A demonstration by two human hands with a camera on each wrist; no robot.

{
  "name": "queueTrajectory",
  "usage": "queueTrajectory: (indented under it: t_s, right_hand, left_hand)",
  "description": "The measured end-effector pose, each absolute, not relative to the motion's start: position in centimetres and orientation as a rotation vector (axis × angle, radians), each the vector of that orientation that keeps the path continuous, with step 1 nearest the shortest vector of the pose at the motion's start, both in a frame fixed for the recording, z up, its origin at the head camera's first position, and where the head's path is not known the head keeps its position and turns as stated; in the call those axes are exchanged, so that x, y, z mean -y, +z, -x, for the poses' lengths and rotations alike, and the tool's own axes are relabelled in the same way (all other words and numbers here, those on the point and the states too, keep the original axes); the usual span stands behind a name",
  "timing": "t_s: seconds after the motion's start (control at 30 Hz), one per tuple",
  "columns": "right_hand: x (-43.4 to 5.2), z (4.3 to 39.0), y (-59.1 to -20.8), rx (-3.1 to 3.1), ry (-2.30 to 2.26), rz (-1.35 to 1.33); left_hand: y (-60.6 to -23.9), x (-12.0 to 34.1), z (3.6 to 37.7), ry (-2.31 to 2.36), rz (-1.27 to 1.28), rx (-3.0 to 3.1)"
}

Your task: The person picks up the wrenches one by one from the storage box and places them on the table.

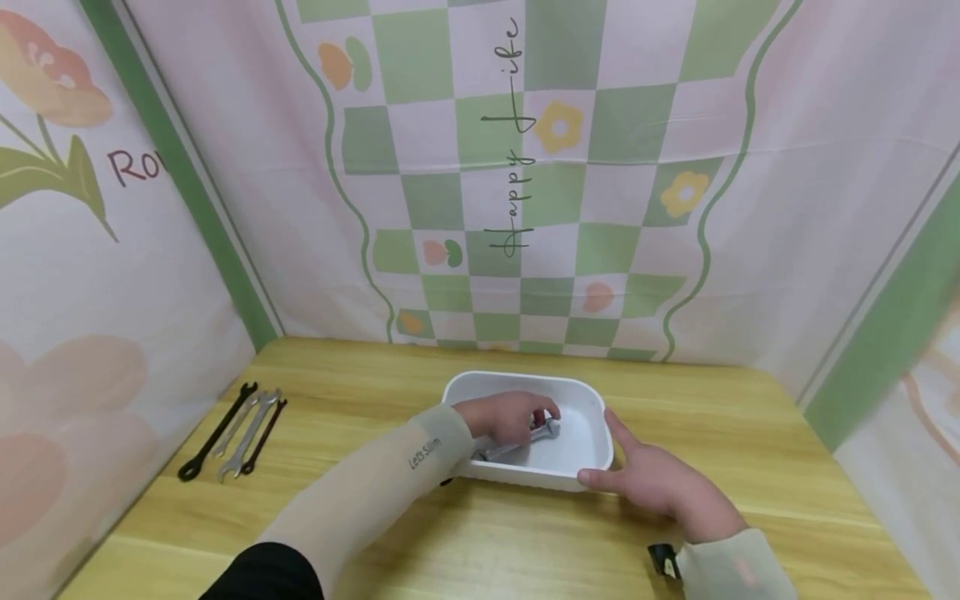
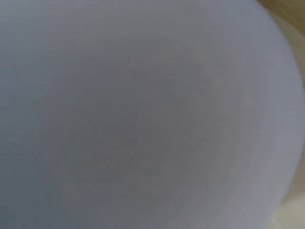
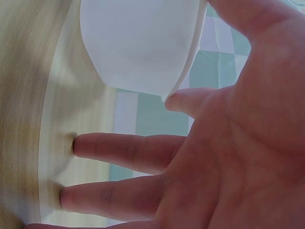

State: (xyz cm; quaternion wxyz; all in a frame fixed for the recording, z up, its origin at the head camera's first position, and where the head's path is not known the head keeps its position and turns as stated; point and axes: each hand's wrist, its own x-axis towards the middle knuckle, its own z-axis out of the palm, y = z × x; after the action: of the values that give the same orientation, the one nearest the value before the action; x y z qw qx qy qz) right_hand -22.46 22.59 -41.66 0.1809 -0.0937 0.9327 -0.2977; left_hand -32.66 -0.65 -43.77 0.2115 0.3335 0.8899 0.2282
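Observation:
A white plastic tub [image 1: 487,385] stands on the wooden table. My left hand [image 1: 510,417] reaches down inside it, fingers curled over a silver wrench [image 1: 550,430] lying slanted along the bottom. Something dark red [image 1: 538,417] shows within the curl of the fingers; its kind is unclear. The thumb is hidden. A pale blurred surface fills the left wrist view. At the tub's right end, my right hand [image 1: 651,477] touches the rim with thumb and index finger spread. Its other fingers [image 3: 128,150] are straight, their tips on the tabletop.
On the table's left side lie several wrenches side by side: a black one [image 1: 217,433], silver ones [image 1: 251,433] and a dark red one [image 1: 266,437]. Behind the table hangs a printed curtain [image 1: 420,142], with more cloth at both sides.

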Motion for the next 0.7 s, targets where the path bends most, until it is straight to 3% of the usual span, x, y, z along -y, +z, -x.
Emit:
queueTrajectory:
  t_s: [0.3,0.7]
  right_hand:
    - [-22.6,22.6,-41.9,-2.637,-0.827,0.264]
    - [-22.6,22.5,-41.9,-2.63,-0.825,0.249]
  left_hand:
    - [-43.0,1.8,33.2,0.749,-0.922,-2.473]
    - [-42.8,2.9,33.5,1.075,-0.733,-2.357]
